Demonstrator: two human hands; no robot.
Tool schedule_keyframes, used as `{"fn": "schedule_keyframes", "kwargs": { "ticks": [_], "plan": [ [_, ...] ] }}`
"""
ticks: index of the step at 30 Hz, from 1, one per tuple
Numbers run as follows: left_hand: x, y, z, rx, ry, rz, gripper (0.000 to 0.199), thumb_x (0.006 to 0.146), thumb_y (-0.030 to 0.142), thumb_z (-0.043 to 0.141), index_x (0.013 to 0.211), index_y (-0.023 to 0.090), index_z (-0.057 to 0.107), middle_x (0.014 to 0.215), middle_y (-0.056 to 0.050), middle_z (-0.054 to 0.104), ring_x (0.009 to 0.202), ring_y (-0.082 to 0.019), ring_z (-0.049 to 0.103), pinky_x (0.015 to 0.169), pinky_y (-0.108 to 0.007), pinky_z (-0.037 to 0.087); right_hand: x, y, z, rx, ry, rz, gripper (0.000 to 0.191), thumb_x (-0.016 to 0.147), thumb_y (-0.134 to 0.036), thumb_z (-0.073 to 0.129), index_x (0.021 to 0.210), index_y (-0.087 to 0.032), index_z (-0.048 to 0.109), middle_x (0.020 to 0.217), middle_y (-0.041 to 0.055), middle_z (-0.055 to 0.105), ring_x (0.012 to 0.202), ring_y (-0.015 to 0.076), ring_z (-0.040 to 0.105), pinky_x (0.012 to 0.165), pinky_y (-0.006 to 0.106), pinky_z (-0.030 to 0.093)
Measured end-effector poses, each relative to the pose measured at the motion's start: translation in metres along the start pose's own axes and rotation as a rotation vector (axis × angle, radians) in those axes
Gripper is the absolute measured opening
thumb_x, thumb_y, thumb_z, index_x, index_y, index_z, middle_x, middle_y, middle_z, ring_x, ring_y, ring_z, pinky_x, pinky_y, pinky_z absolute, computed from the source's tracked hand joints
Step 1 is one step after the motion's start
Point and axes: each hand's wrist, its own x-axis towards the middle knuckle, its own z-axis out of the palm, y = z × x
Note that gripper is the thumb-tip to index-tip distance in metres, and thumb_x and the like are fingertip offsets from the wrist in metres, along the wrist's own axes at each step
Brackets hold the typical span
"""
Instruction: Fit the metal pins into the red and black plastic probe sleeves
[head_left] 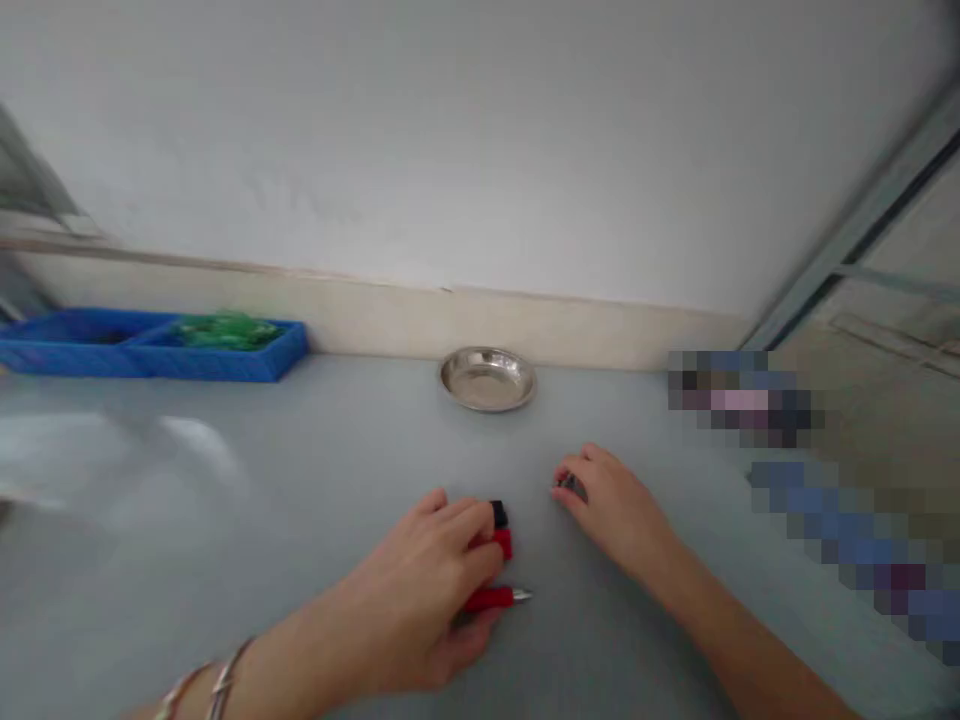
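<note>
My left hand (442, 585), with bracelets at its wrist, is closed over a red and black object (501, 543) low above the grey table. A red pen-like tool (491, 599) with a silver tip pointing right shows between its fingers and thumb. To the right, my right hand (604, 500) pinches a small dark metallic piece (574, 487) between thumb and fingers; most of that piece is hidden. Behind both hands, a round shallow metal dish (487, 380) rests near the wall.
A blue divided tray (210, 362) holding green material (229, 331) stands at the back left against the wall (450, 150). Something whitish and see-through (112, 465) lies at the left. Pixelated patches cover the right edge.
</note>
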Motion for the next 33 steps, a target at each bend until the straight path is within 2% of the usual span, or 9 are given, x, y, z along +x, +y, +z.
{"fn": "schedule_keyframes", "kwargs": {
  "ticks": [7,14,23,26,30,33],
  "plan": [
    [0.000,0.000,0.002,0.031,0.036,0.034,0.008,0.072,0.024,0.057,0.074,0.017,0.054,0.086,-0.003,0.052,0.077,-0.015,0.047,0.071,-0.029,0.036,-0.002,0.001,0.000,-0.006,-0.007,-0.010,0.013,0.082,-0.021,0.051,0.087,-0.016,0.062,0.089,0.0065,0.056,0.088,0.0198,0.054,0.079,0.032,0.042],
    [0.001,-0.001,0.003,0.005,0.022,0.042,0.009,0.072,0.026,0.058,0.074,0.018,0.054,0.086,-0.002,0.051,0.078,-0.015,0.047,0.072,-0.030,0.036,-0.001,0.000,0.000,0.008,-0.014,-0.011,0.012,0.081,-0.022,0.052,0.087,-0.016,0.062,0.088,0.0061,0.055,0.087,0.0193,0.054,0.077,0.031,0.042],
    [-0.002,0.002,0.005,0.011,0.064,0.048,0.013,0.072,0.029,0.061,0.073,0.018,0.054,0.086,-0.002,0.051,0.077,-0.015,0.047,0.073,-0.030,0.035,-0.001,0.001,0.003,0.012,-0.013,-0.015,0.012,0.082,-0.022,0.052,0.086,-0.016,0.061,0.087,0.0060,0.055,0.086,0.0190,0.054,0.076,0.031,0.041],
    [0.000,0.000,0.006,0.020,0.094,0.054,0.014,0.076,0.032,0.059,0.078,0.018,0.055,0.087,-0.002,0.053,0.077,-0.015,0.048,0.072,-0.030,0.035,-0.001,0.002,0.003,0.013,-0.004,-0.027,0.012,0.082,-0.022,0.051,0.086,-0.016,0.061,0.088,0.0060,0.055,0.085,0.0187,0.054,0.076,0.031,0.041],
    [0.005,-0.005,0.009,0.086,0.165,-0.006,0.013,0.087,0.027,0.046,0.089,0.020,0.057,0.084,-0.003,0.055,0.071,-0.015,0.047,0.067,-0.029,0.034,-0.001,0.003,0.003,0.023,0.013,-0.036,0.013,0.082,-0.022,0.051,0.087,-0.017,0.061,0.088,0.0058,0.055,0.084,0.0182,0.054,0.075,0.031,0.040],
    [0.008,-0.008,0.009,0.128,0.132,-0.097,0.016,0.088,0.023,0.043,0.086,0.020,0.058,0.082,-0.002,0.055,0.068,-0.014,0.048,0.064,-0.028,0.034,-0.001,0.003,0.003,0.033,0.016,-0.039,0.012,0.082,-0.023,0.051,0.086,-0.017,0.061,0.087,0.0055,0.055,0.083,0.0178,0.053,0.074,0.030,0.040]
  ]
}}
